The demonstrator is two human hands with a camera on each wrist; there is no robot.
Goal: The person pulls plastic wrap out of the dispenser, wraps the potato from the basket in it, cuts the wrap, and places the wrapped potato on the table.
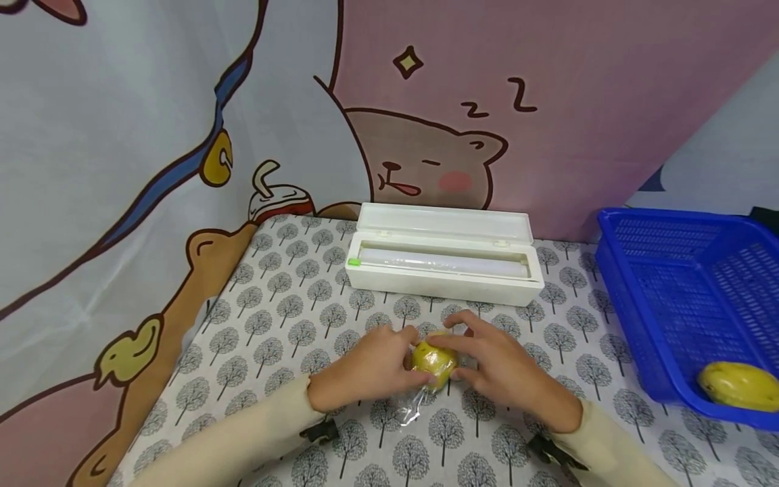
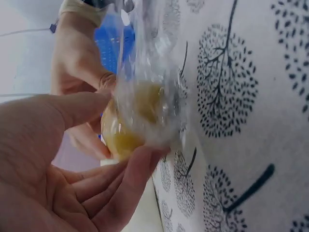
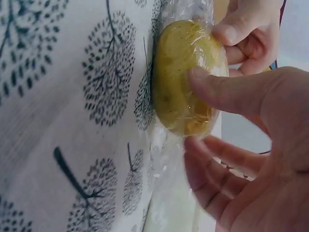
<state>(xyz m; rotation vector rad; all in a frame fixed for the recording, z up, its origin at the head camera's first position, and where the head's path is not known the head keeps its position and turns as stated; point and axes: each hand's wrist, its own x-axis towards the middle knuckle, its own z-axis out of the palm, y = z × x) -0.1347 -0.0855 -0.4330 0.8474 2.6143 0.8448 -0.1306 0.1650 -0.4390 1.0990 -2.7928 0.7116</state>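
Observation:
A yellow mango (image 1: 435, 362), covered in glossy clear plastic wrap (image 1: 414, 409), lies on the tree-print cloth between both hands. My left hand (image 1: 374, 362) holds its left side, with thumb and fingers around the wrapped end. Loose film (image 2: 145, 58) bunches beside the fruit in the left wrist view. From the other side my right hand (image 1: 508, 368) grips the mango, its thumb pressed on the speckled skin (image 3: 178, 77) through the film and its fingers curved around the far end.
Behind the hands stands an open white cling-film box (image 1: 444, 287) with a roll (image 1: 444, 262) inside and its lid tipped back. At the right, a blue plastic basket (image 1: 639, 345) holds another yellow mango (image 1: 739, 385). A cartoon-print curtain (image 1: 560, 135) hangs behind the table.

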